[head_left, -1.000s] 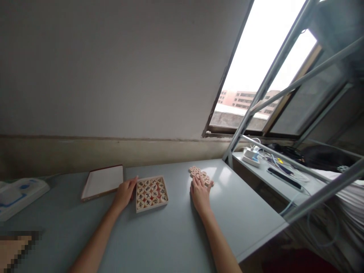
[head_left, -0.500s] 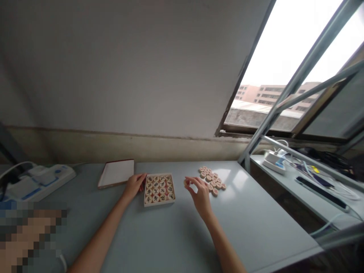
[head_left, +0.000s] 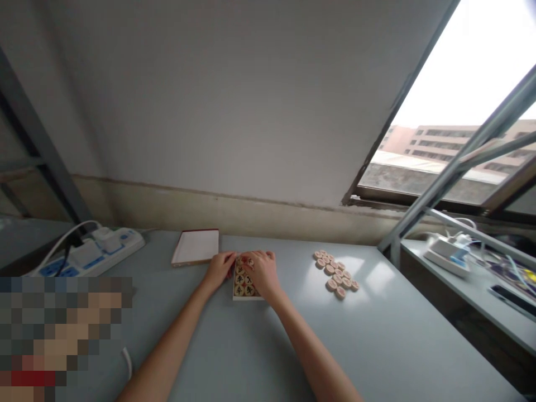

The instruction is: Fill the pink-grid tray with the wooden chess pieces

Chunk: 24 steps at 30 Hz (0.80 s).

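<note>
A small square box (head_left: 247, 298) lies on the desk, with round wooden Chinese chess pieces (head_left: 239, 290) set in rows inside it. Their black characters face up. My left hand (head_left: 220, 269) is closed at the box's left edge, fingers curled against it, with a bit of red below the fingertips. My right hand (head_left: 263, 273) reaches over the box, hiding its right side. Under its bent fingers, a red-marked chess piece (head_left: 248, 261) shows at the top of the box. More loose chess pieces (head_left: 335, 272) lie in a cluster on the desk to the right.
An open box lid (head_left: 196, 245), white inside with a red rim, lies behind my left hand. A power strip (head_left: 104, 251) with plugs and cables sits at the left. The wall runs behind the desk (head_left: 259, 346). Metal bed-frame bars and a side shelf with a phone (head_left: 513, 301) stand right.
My right hand has moved left from beside the loose pieces to over the box, carrying a piece. My left hand stays at the box's left edge. The camera view has turned left.
</note>
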Tool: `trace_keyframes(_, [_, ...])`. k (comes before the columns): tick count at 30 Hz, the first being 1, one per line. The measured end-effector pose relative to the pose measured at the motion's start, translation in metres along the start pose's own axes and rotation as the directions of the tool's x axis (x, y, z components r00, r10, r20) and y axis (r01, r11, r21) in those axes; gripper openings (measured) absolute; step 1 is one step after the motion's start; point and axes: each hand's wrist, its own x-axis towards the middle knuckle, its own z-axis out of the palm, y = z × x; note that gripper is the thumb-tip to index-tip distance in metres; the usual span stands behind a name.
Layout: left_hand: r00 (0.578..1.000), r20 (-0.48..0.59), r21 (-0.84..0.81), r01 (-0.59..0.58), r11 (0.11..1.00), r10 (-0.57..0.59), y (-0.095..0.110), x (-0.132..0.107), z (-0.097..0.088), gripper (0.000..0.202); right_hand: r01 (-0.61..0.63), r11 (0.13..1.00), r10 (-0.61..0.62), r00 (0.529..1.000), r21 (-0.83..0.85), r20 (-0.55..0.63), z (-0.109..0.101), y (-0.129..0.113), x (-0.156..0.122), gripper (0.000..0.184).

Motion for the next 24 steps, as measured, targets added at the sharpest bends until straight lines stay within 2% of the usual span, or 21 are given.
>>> trace_keyframes(2, [1.000, 0.007, 0.012, 0.000, 1.000, 0.000, -0.001, 0.001, 0.000, 0.049, 0.010, 1.000, -0.010, 1.000, -0.020, -0.013, 0.002, -0.001, -0.002, 0.018])
trace_keyframes(6, [1.000, 0.021, 0.013, 0.010, 1.000, -0.010, -0.001, 0.001, 0.000, 0.053, 0.130, 0.987, -0.134, 0.990, -0.089, -0.039, 0.001, -0.007, -0.005, 0.027])
trace_keyframes(9, [0.999, 0.045, 0.024, 0.010, 1.000, -0.011, 0.001, 0.000, 0.001, 0.055, 0.186, 0.968, -0.200, 0.977, -0.168, -0.071, -0.006, -0.011, -0.006, 0.031])
trace_keyframes(11, [0.999, 0.040, 0.037, -0.005, 0.999, 0.003, 0.004, -0.001, 0.000, 0.055, 0.179, 0.960, -0.203, 0.974, -0.215, -0.095, -0.015, -0.004, -0.007, 0.033])
trace_keyframes(14, [1.000, -0.014, 0.071, -0.008, 0.997, 0.009, 0.006, -0.003, 0.001, 0.059, 0.091, 0.945, -0.145, 0.978, -0.313, -0.153, -0.029, 0.031, -0.014, 0.038])
trace_keyframes(16, [1.000, -0.008, 0.102, -0.010, 0.995, 0.010, 0.004, -0.003, 0.002, 0.059, -0.090, 0.909, -0.017, 0.967, -0.407, -0.253, -0.032, 0.067, -0.022, 0.039])
trace_keyframes(18, [1.000, -0.021, 0.119, -0.015, 0.993, 0.018, 0.000, -0.002, 0.004, 0.054, -0.321, 0.826, 0.142, 0.914, -0.463, -0.381, -0.028, 0.101, -0.031, 0.039])
trace_keyframes(20, [0.999, -0.042, 0.113, -0.016, 0.993, 0.021, -0.005, 0.000, 0.005, 0.051, -0.491, 0.734, 0.302, 0.855, -0.469, -0.422, -0.021, 0.124, -0.038, 0.035])
trace_keyframes(22, [0.999, -0.047, 0.083, -0.013, 0.996, 0.017, -0.008, 0.001, 0.006, 0.048, -0.500, 0.735, 0.378, 0.863, -0.458, -0.337, -0.016, 0.129, -0.041, 0.032])
trace_keyframes(24, [1.000, -0.030, 0.041, -0.009, 0.999, 0.010, -0.010, 0.002, 0.006, 0.047, -0.433, 0.792, 0.364, 0.901, -0.431, -0.236, -0.014, 0.120, -0.039, 0.035])
